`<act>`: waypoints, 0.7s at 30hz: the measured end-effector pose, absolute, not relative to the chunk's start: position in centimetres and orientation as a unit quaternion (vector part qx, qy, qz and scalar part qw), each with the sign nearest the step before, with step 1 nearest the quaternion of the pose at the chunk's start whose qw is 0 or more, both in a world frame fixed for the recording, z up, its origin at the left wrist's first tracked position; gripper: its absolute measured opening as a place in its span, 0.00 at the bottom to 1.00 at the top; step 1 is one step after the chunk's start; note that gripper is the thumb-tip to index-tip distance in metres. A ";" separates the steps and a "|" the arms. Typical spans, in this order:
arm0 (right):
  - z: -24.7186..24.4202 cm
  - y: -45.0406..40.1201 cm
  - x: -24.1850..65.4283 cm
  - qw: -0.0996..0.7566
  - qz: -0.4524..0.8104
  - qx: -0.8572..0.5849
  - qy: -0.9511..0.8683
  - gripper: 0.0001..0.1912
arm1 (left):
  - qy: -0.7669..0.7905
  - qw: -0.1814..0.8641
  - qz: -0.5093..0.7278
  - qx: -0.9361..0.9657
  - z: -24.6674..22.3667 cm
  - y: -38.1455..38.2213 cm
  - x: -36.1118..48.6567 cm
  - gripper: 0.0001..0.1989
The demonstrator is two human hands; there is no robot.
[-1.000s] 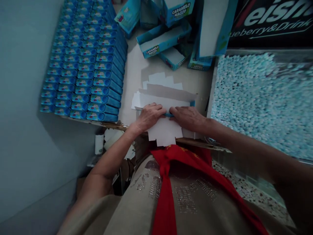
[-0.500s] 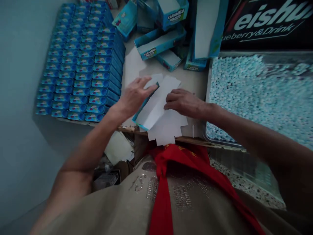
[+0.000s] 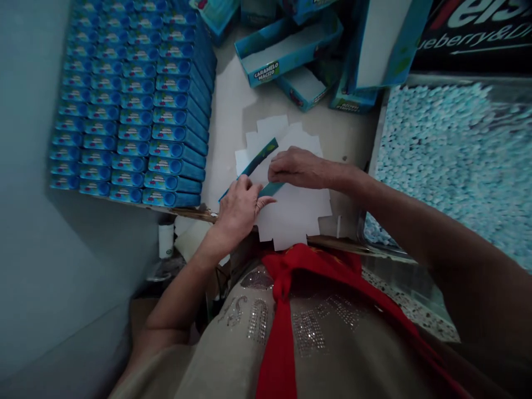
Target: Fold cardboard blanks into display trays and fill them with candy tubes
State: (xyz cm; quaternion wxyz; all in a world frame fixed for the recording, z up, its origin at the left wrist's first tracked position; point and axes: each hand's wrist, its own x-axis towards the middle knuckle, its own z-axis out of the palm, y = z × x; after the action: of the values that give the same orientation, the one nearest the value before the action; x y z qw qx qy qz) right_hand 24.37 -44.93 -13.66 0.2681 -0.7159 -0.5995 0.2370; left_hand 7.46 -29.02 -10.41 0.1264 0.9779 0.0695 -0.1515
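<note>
A partly folded cardboard box (image 3: 270, 155), white inside with blue side walls, lies at a slant in front of me. My left hand (image 3: 240, 206) grips its near end, with the thumb stretched out toward the right. On the box's right wall, the bent fingers of my right hand (image 3: 297, 167) pinch the blue edge; their tips are partly hidden. Beneath the box are flat white box blanks (image 3: 293, 216) with notched flaps, some reaching past the table's front edge.
Rows of stacked blue boxes (image 3: 133, 133) stand on the left. Open blue caramel boxes (image 3: 266, 72) lie jumbled at the back of the table (image 3: 228, 105). A metal tray (image 3: 376, 149) of small pale-blue wrapped pieces is on the right, below a black printed panel (image 3: 477, 39).
My left hand has moved from the box's far left side to its near end. The right wall now stands up, showing blue. My right hand has shifted slightly left, and the view has moved.
</note>
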 end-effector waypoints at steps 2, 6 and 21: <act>-13.0 -45.7 23.5 0.261 0.174 -0.733 -0.603 0.18 | 0.087 0.102 -0.113 0.984 -10.3 -29.7 6.5 0.13; -13.2 -48.6 21.7 0.256 0.138 -0.751 -0.593 0.21 | 0.122 0.122 -0.075 0.982 -11.6 -31.8 4.7 0.12; -15.8 -46.8 20.0 0.170 0.034 -0.863 -0.474 0.10 | 0.154 0.130 -0.076 0.976 -12.5 -30.6 7.8 0.12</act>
State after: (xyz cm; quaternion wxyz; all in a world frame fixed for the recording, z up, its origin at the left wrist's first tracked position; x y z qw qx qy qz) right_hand 19.96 -46.82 -15.81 0.1701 -0.8632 -0.4740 0.0340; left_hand 7.78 -30.57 -12.45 0.1303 0.9765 0.1538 -0.0763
